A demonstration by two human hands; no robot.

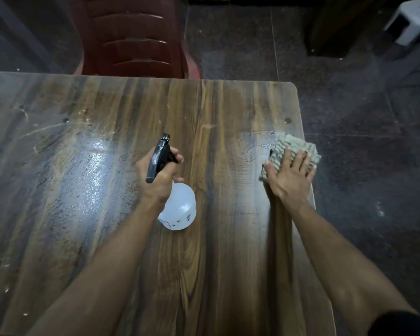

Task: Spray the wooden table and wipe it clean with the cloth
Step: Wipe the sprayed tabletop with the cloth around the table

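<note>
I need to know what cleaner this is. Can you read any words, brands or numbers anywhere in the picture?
No text can be read.
Spray bottle: small dark marks near its base, too small and blurred to read.
Table, cloth, chair: no writing shows.

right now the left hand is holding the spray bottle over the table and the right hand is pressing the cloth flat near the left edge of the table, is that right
Not quite. The head view shows the right hand pressing the cloth flat near the right edge of the table, not the left. The rest stands: the left hand holds the spray bottle over the table.
</note>
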